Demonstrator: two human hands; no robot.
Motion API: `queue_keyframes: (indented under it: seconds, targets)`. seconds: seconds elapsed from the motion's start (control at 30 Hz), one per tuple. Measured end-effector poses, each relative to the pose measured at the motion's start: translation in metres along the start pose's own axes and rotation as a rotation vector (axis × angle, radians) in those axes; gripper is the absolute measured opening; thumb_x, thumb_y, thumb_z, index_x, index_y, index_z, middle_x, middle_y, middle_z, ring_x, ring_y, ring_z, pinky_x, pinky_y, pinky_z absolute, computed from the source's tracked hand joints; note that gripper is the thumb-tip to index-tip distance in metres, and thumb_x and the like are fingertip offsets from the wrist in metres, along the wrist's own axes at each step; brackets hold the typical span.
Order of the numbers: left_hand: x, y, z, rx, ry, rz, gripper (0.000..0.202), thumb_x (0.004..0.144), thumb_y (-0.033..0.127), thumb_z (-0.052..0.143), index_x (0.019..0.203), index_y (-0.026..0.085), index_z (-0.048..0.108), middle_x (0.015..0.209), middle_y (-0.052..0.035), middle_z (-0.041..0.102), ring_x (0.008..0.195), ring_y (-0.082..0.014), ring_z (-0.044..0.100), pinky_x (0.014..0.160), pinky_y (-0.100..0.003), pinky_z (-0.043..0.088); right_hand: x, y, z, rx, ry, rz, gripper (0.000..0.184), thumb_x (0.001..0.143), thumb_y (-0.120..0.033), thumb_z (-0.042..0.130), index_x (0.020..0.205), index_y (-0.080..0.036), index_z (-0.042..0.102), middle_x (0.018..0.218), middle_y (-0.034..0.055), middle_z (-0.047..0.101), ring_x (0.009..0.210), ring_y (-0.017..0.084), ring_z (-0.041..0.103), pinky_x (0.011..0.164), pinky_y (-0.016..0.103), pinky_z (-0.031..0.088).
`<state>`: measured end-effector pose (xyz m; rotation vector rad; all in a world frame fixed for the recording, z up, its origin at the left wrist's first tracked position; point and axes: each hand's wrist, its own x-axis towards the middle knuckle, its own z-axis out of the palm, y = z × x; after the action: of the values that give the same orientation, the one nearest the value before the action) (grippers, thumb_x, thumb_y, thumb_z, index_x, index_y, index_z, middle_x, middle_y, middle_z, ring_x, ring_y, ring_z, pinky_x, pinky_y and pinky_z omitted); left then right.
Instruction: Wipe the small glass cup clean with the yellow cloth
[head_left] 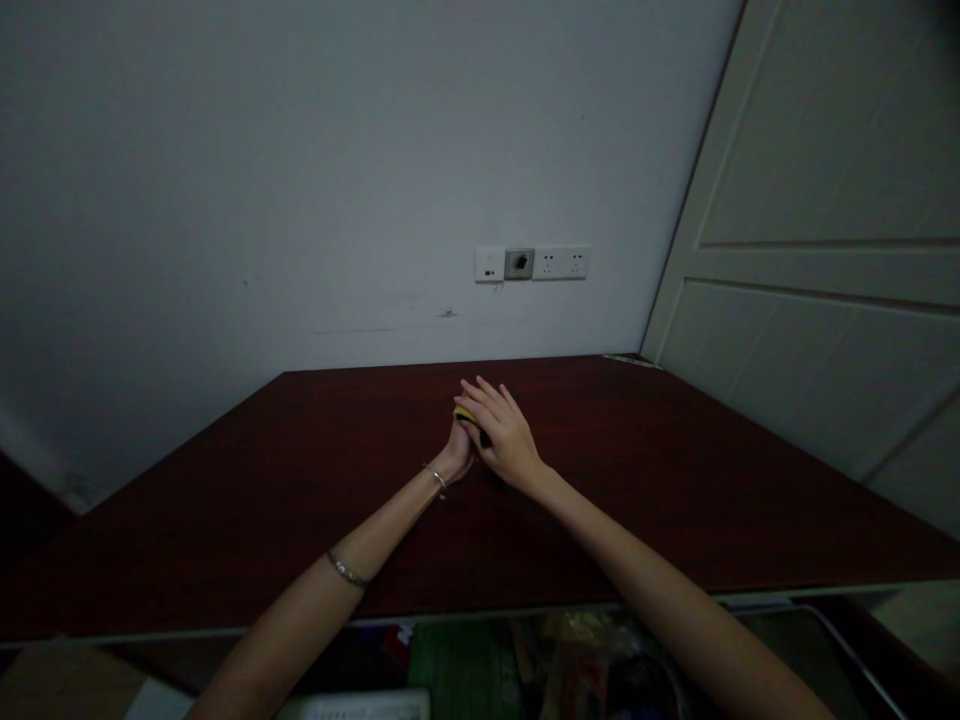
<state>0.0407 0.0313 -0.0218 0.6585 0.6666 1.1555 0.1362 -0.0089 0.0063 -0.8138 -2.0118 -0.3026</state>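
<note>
- Since the hands cover most of the small yellow-and-black object [465,412], its shape is unclear; it sits between them, over the middle of the tabletop [262,500].
- The right hand [511,435] closes narrowly around it, fingers nearly straight on top, thumb below the yellow part.
- The left hand [458,442] meets it from the other side; its fingers are hidden, so its hold cannot be told. A steady, light support there would suit best.
- The chain bracelet [436,480] rests at the left wrist, and is best clear of the object.
- Bare surface surrounds both hands, giving the elbows room; working above it, away from the green item [465,670] below the near edge, seems safest.
</note>
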Motion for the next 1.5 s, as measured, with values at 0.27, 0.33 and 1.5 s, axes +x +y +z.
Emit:
queue_keyframes:
  seconds: [0.27,0.33,1.5]
  targets:
    - [-0.008,0.002,0.008,0.266,-0.014,0.171,0.051,0.086,0.055,0.027,0.093,0.014,0.057,0.052,0.0012,0.051,0.038,-0.0090,0.040,0.039,-0.022,0.028,0.012,0.004,0.003,0.211,0.088,0.190,0.034,0.089,-0.028,0.038,0.121,-0.024,0.048,0.135,0.0053,0.043,0.130,0.020,0.032,0.105,0.046,0.029]
    - [-0.006,0.002,0.009,0.292,-0.026,0.201,0.051,0.083,0.059,0.031,0.089,0.015,0.056,0.049,0.0025,0.048,0.037,-0.0085,0.038,0.037,-0.021,0.027,0.014,0.007,0.006,0.300,0.127,0.249,0.034,0.089,-0.030,0.038,0.120,-0.024,0.050,0.134,0.0049,0.046,0.129,0.019,0.034,0.106,0.043,0.029]
    - [-0.045,0.050,0.013,1.708,-0.181,1.046,0.093,0.063,0.054,0.065,0.138,0.027,0.018,0.113,-0.0093,0.043,0.101,-0.0256,0.050,0.082,-0.041,0.047,0.006,0.019,0.008,1.911,0.074,1.220,0.034,0.080,-0.048,0.046,0.080,-0.018,0.060,0.069,0.0056,0.067,0.078,0.021,0.065,0.071,0.035,0.053]
